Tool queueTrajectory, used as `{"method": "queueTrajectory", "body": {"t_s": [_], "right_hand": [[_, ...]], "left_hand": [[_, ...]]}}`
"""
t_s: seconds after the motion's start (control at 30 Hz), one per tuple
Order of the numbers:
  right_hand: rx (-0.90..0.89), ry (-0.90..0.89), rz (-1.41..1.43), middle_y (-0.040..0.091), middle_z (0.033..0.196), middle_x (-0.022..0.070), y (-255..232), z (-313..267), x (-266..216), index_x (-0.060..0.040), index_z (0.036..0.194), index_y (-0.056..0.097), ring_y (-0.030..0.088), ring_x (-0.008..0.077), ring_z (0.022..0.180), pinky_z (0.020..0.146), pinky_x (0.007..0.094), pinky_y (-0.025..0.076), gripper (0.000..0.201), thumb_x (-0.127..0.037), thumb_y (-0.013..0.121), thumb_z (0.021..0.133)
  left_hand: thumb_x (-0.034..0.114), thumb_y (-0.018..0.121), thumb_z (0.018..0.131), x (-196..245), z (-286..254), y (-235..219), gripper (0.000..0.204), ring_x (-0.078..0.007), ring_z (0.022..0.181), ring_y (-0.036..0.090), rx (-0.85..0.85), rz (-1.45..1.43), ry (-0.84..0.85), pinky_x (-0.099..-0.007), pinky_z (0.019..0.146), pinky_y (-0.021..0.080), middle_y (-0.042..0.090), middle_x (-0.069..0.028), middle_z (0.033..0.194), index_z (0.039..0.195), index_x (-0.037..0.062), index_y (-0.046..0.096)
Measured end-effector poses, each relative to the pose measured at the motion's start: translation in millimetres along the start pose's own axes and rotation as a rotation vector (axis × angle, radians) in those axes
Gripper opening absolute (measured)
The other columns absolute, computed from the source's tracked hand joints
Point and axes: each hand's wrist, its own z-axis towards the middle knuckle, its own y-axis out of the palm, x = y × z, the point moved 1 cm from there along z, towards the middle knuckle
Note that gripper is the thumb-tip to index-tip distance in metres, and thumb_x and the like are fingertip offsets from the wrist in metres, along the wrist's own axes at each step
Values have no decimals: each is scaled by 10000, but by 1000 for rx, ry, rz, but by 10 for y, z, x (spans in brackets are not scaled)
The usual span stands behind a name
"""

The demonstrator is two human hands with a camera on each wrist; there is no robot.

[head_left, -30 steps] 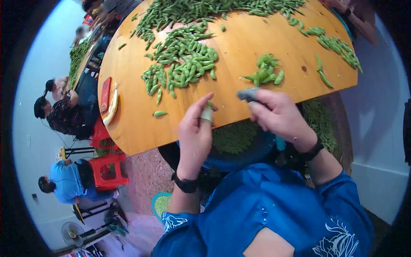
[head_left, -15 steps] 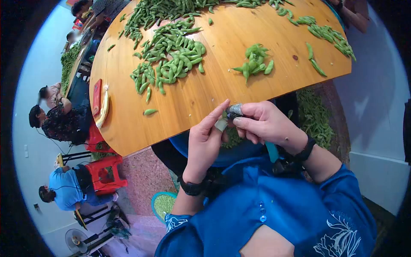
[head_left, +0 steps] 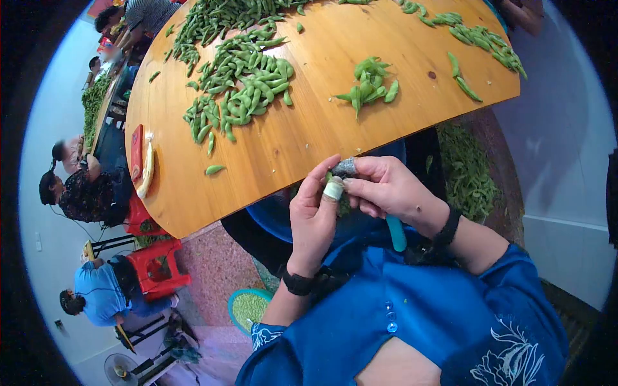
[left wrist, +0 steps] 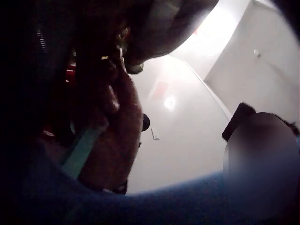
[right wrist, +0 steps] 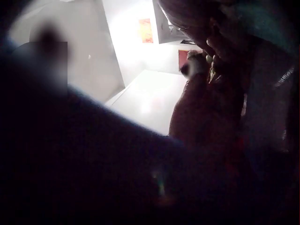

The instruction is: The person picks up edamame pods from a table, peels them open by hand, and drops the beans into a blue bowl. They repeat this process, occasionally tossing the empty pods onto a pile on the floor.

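Observation:
Just off the table's near edge, the left hand pinches a mostly hidden green pod between its index finger and pale-taped thumb. Touching those fingertips, the right hand has grey wrapping on its index finger, and its curled fingers grip a teal handle that sticks out below. The handle's other end is hidden. Both wrist views are dark; the left one shows the teal handle under the fingers. A small bunch of green pods lies on the table beyond the hands.
More pods spread over the wooden table, with a red object and a pale long item at its left. Below are a blue tub, a green-rimmed basket and pods on the floor. People sit at left.
The right hand has come left and down to meet the left hand, which has shifted slightly right. The table and its pods now appear farther left and up in the head view.

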Motion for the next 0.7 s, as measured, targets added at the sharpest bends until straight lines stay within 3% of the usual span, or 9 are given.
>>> {"method": "queueTrajectory", "body": {"t_s": [0.07, 0.17, 0.4, 0.47, 0.5, 0.57, 0.6, 0.67, 0.7], "right_hand": [[4, 56, 46, 550, 649, -33, 5, -13, -17, -55, 901, 614, 475, 23, 459, 385, 168, 350, 120, -128, 521, 923], [-5, 49, 39, 552, 650, -35, 18, -11, 0, -55, 916, 613, 484, 23, 459, 380, 162, 353, 116, -125, 520, 924], [36, -7, -27, 564, 661, -28, 19, -84, -9, -41, 937, 621, 480, 20, 477, 412, 172, 371, 121, -118, 529, 916], [119, -117, -213, 563, 665, -30, 15, -95, 38, -40, 1006, 633, 474, 16, 501, 445, 176, 386, 151, -106, 539, 908], [115, -115, -214, 563, 665, -30, 32, -107, 35, -40, 1006, 633, 474, 16, 501, 445, 176, 386, 151, -106, 539, 908], [167, -200, -224, 559, 668, -36, 77, -145, -1, -53, 1087, 632, 473, 14, 520, 465, 174, 395, 208, -91, 541, 904], [162, -199, -225, 559, 668, -36, 87, -160, -13, -53, 1087, 632, 473, 14, 520, 465, 174, 395, 208, -91, 541, 904], [236, -131, -63, 558, 674, -35, 69, -182, -47, -49, 1145, 617, 463, 14, 513, 458, 169, 385, 253, -85, 536, 908], [261, -139, 26, 557, 684, -31, 33, -210, -116, -34, 1144, 610, 446, 12, 502, 451, 165, 373, 250, -92, 538, 912]], "left_hand": [[74, 431, 968, -121, 31, -102, 348, -82, 735, 551, -47, 284, 209, -223, 643, 461, 579, -4, 846, 1309, 15, 465], [88, 416, 976, -111, 0, -175, 344, -84, 672, 556, -68, 458, 180, -222, 599, 465, 595, -15, 828, 1308, 2, 451], [98, 408, 981, -107, 1, -129, 204, -107, 610, 560, -63, 44, -54, -244, 549, 456, 582, -48, 783, 1137, -10, 482], [106, 428, 978, -160, 15, -112, 147, -127, 596, 554, 15, 337, 169, -264, 530, 450, 571, -58, 776, 1071, 2, 473], [106, 428, 978, -195, 47, -126, 147, -127, 596, 554, 19, 337, 169, -264, 530, 450, 571, -58, 776, 1071, 2, 473], [111, 449, 972, -217, 83, -153, 150, -136, 601, 552, 80, 632, 493, -272, 535, 452, 569, -68, 794, 1068, -1, 476], [111, 449, 972, -216, 71, -157, 150, -136, 601, 552, 85, 633, 493, -272, 535, 452, 569, -68, 794, 1068, -1, 476], [134, 439, 988, -213, 54, -188, 114, -44, 585, 458, 237, 688, 374, -191, 504, 383, 519, -12, 791, 1040, 39, 476], [126, 444, 984, -129, 31, -180, 94, -41, 571, 443, 217, 229, 121, -182, 497, 363, 503, -7, 778, 1006, 46, 487]]}}
